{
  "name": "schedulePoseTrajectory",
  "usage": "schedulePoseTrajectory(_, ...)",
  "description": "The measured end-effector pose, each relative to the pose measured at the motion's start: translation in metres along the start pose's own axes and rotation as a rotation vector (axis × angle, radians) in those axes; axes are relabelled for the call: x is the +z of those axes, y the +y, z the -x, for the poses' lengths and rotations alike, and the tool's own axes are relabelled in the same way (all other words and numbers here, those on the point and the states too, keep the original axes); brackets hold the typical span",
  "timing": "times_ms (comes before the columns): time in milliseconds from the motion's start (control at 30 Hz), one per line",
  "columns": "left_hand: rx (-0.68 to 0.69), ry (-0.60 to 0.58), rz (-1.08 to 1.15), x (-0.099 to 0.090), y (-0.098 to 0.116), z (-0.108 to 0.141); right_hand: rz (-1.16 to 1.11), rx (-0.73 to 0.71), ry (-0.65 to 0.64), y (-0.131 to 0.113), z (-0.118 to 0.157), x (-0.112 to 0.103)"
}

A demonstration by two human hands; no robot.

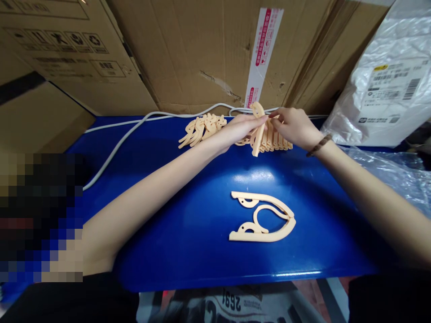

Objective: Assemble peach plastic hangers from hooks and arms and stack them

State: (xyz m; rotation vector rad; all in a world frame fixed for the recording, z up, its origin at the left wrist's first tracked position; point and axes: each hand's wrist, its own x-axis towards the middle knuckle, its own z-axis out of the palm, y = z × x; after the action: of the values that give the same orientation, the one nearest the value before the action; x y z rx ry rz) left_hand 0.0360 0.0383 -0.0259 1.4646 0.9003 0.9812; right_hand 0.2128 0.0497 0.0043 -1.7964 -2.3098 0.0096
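Observation:
My left hand (pixel 243 127) reaches to the back of the blue table and is closed on a beige plastic hanger arm (pixel 258 139), which stands nearly upright. Beside it, my right hand (pixel 293 127) has its fingertips pinched together close to the top of that arm; whatever lies between them is too small to make out. Under and behind both hands runs a neat row of similar beige hanger arms (pixel 278 142), partly covered. Left of them lies a heap of small hooked beige pieces (pixel 205 128). Nearer to me rests a folded beige hanger (pixel 274 235), its two arms joined at the right.
Large cardboard boxes (pixel 188 58) wall off the back of the blue table (pixel 175 255). A white cable (pixel 114 157) snakes along the rear and left. At the right stand a white padded parcel (pixel 377 98) and crumpled clear plastic (pixel 397 172).

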Motion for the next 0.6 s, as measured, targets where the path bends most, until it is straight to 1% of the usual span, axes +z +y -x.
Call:
schedulePoseTrajectory(67, -0.003, 0.02, -0.034, -0.003, 0.005, 0.002, -0.166, -0.025, 0.038, -0.008, 0.008, -0.006)
schedulePoseTrajectory(100, 0.0, 0.044, -0.048, -0.004, 0.007, 0.004, -0.3, -0.056, 0.024, -0.013, 0.012, -0.009)
schedulePoseTrajectory(200, 0.026, 0.142, -0.045, -0.007, 0.015, 0.011, -0.727, -0.158, -0.152, -0.028, 0.024, -0.016)
schedulePoseTrajectory(267, 0.051, 0.179, -0.009, -0.01, 0.02, 0.018, -0.884, -0.173, -0.216, -0.035, 0.029, -0.017)
schedulePoseTrajectory(333, 0.066, 0.182, 0.008, -0.014, 0.024, 0.026, -0.92, -0.164, -0.212, -0.035, 0.03, -0.018)
schedulePoseTrajectory(433, 0.065, 0.173, -0.037, -0.028, 0.031, 0.034, -0.856, -0.165, -0.168, -0.028, 0.028, -0.023)
schedulePoseTrajectory(467, 0.065, 0.152, -0.048, -0.034, 0.033, 0.036, -0.83, -0.179, -0.162, -0.024, 0.027, -0.026)
schedulePoseTrajectory(533, 0.04, 0.069, -0.021, -0.047, 0.037, 0.037, -0.769, -0.216, -0.142, -0.019, 0.026, -0.031)
schedulePoseTrajectory(600, -0.034, -0.011, 0.085, -0.057, 0.041, 0.037, -0.702, -0.247, -0.101, -0.017, 0.026, -0.036)
